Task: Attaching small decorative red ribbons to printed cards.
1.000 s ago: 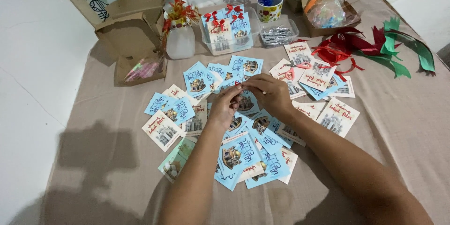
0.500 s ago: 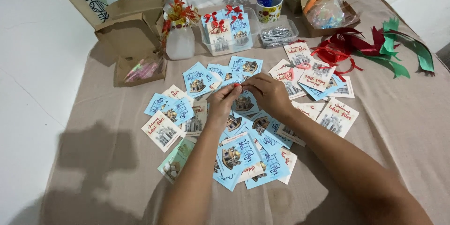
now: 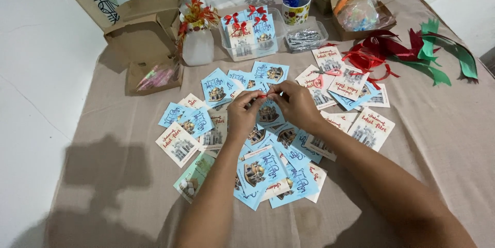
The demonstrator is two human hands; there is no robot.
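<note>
Against the half-second before, both hands have lifted slightly and drawn together over the cards. The left hand point(image 3: 243, 114) and right hand point(image 3: 295, 104) now pinch a small red ribbon point(image 3: 262, 95) at the top of a blue card point(image 3: 269, 113) held above the pile; the bow looks mid-tying. The fingers hide the knot, and the card's lower edge merges with those beneath.

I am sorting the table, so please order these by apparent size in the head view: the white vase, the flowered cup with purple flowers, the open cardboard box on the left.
1. Open cardboard box, clearly largest.
2. White vase.
3. Flowered cup, smallest, though it stands farther from the camera, so the gap to the vase is unsure.
</note>
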